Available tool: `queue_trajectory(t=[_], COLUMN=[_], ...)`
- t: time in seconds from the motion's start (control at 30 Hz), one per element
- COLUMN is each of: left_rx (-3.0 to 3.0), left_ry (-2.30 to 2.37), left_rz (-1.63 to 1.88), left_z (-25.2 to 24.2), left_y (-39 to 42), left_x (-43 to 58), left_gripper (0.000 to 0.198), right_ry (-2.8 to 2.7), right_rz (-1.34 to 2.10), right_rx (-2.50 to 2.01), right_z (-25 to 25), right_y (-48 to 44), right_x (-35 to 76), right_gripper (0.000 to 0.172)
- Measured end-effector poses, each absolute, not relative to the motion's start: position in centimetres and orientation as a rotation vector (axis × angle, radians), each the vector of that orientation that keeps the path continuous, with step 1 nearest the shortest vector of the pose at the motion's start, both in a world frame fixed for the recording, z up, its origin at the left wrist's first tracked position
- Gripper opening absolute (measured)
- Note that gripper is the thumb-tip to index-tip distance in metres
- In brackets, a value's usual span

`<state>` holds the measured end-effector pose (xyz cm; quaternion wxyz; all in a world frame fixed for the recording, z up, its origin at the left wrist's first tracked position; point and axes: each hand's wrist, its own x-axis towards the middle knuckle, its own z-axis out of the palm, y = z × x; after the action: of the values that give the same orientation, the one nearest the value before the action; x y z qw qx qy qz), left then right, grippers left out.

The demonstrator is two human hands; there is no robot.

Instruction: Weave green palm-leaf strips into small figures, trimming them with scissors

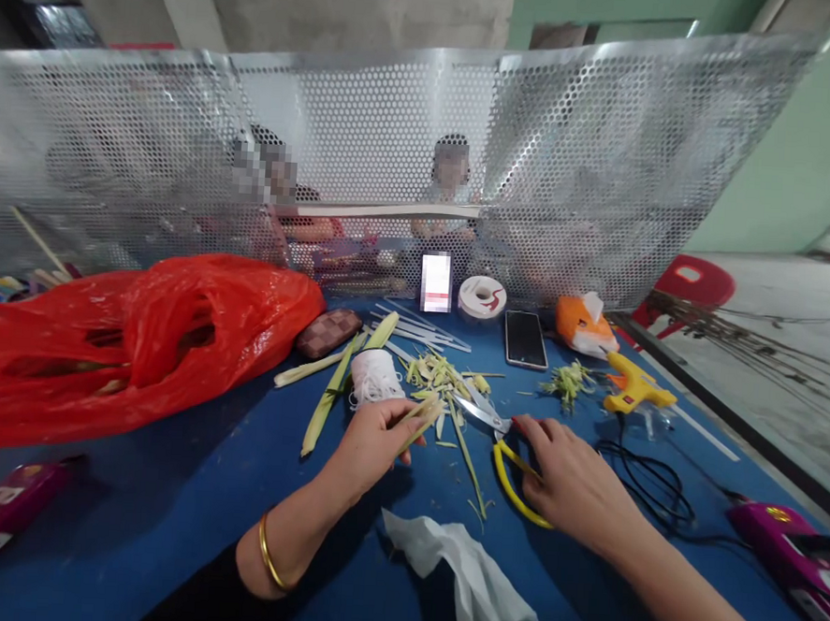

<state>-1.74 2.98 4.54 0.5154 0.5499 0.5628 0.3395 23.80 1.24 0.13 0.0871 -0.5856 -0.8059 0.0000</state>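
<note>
My left hand (368, 448), with a gold bangle on the wrist, pinches a folded pale green strip (424, 412) that looks like plant husk. The fingers of my right hand (573, 479) are curled over the yellow-handled scissors (502, 464). The scissors' blades point left, over cut green scraps (436, 372) on the blue table. Just beyond my left hand stands a spool of white cord (375, 376). Longer green husk strips (324, 416) lie to its left. A crumpled white tissue (466, 567) rests near the front, between my forearms.
A red plastic bag (167, 333) covers the left side. At right are a yellow glue gun (639, 385) with a black cable, a phone (526, 339) and a tissue pack (583, 328). A ribbon roll (482, 298) stands before a perforated metal screen (385, 112); people sit behind it.
</note>
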Motion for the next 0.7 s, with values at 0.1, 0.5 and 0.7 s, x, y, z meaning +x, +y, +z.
queue_trajectory(t=[0.1,0.5,0.7], left_rx=[1.268,1.306,1.309], left_ry=[1.346,1.375,1.432], left_rz=[0.803,0.854,0.914], left_z=[4.1,3.8,3.6], left_y=[3.2,3.0,3.3], left_x=[-1.7,-1.6,-1.9], left_gripper=[0.025,0.027,0.024], right_ry=[-2.414,-2.067,-1.766], right_rz=[0.069,0.372,1.086], right_rx=[-1.715,-1.927,-1.382], right_z=[0.0,-0.1,0.8], right_y=[1.6,1.7,1.2], right_x=[24.1,23.9,24.2], right_gripper=[0.061,0.057,0.054])
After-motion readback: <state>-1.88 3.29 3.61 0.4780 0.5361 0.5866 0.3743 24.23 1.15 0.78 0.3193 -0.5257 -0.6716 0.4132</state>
